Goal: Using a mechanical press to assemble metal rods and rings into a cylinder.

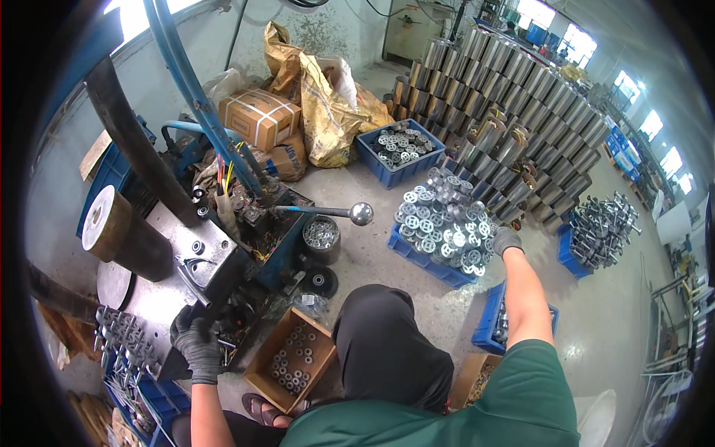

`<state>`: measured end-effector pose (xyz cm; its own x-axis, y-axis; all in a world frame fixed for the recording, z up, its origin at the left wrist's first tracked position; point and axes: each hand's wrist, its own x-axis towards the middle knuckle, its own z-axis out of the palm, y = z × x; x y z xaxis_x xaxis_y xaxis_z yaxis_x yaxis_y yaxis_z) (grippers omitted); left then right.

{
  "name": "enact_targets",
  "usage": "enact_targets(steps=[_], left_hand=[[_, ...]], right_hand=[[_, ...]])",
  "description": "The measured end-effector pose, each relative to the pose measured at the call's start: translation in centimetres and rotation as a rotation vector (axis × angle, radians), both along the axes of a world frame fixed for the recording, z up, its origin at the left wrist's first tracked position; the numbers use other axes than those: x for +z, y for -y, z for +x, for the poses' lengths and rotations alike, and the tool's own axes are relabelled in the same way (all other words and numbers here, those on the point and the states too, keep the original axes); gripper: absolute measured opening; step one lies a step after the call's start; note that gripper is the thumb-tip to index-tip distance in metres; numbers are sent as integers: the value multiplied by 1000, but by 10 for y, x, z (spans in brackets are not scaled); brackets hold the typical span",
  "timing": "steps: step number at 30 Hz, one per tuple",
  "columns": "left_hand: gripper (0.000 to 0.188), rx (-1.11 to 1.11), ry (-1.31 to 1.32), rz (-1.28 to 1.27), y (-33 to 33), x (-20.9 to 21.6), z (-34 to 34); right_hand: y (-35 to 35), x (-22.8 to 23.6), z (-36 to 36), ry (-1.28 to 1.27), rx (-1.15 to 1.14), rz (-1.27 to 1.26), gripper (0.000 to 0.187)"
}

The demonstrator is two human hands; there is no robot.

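While your gloved left hand [197, 344] rests at 8 o'clock on the press machine [182, 261], fingers curled on its edge, your right hand [506, 241] reaches to 3 o'clock, closing over 1 metal rotor part [477, 262] in the heaped blue crate [428, 262]. A cardboard box [290, 360] of small rings sits between your knees.

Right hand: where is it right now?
In the head view, the right hand reaches out right of centre, on the edge of the blue crate heaped with silver metal parts.
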<state>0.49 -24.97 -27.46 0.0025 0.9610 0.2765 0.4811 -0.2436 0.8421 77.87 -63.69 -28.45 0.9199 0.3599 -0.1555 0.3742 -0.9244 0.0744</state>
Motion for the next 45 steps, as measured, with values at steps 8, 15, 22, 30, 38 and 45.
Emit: enact_targets(steps=[8,15,22,30,38,45], left_hand=[[47,-3,-269,151,6,3,23],[46,7,82,-76,20,25,32],[38,-68,-483,291,13,10,21],[48,-19,-543,336,18,13,13],[37,-84,-781,433,25,41,25],[30,-90,-726,447,27,39,32]], right_hand=[[5,-26,39,27,2,-6,30],[-40,-17,45,155,343,-468,28],[-57,-38,59,155,356,-509,25],[-66,-40,18,163,181,-477,31],[-15,-51,-15,142,-255,357,36],[14,-85,8,44,-422,618,69]])
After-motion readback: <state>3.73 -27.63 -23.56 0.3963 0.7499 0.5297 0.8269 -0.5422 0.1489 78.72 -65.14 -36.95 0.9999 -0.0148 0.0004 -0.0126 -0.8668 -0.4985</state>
